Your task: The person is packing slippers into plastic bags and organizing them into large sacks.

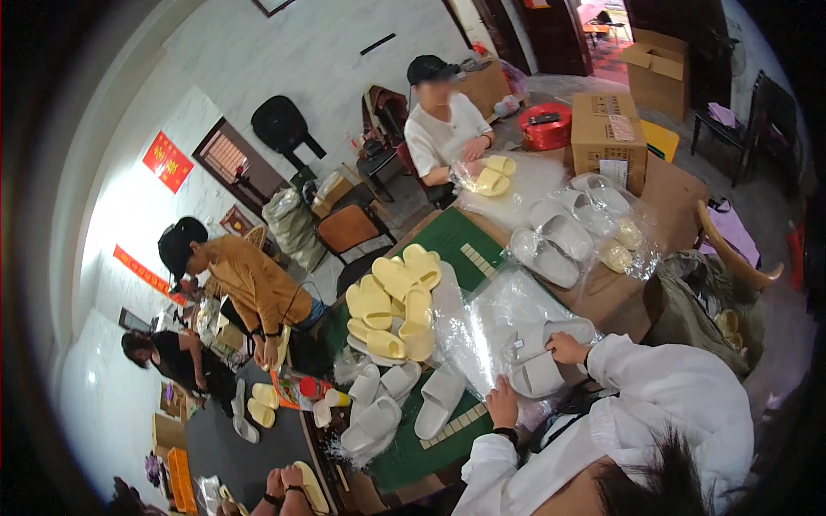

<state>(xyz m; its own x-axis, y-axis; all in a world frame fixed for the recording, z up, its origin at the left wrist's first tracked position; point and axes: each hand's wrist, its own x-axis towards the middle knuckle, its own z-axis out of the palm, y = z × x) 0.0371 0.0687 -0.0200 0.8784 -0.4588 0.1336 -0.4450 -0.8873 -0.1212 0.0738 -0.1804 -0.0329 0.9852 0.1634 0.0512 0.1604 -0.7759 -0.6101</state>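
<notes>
A pair of light grey slippers lies in front of me on clear plastic bags (473,331). The far slipper (564,334) and the near slipper (537,377) lie side by side. My right hand (568,348) is curled at the pair, fingers closed on the edge of the far slipper. My left hand (502,402) is at the near slipper's left end, its fingers closed on the plastic there; the exact grip is small to see. Left of the bags are a heap of yellow slippers (391,297) and several loose grey slippers (440,402).
Bagged slippers (551,245) lie beyond my hands, near a cardboard box (608,138). Across the table a person in white (446,133) handles yellow slippers. A person in a brown top (249,275) stands at the left; another person's hands (286,488) are at lower left. A sack (697,301) stands right.
</notes>
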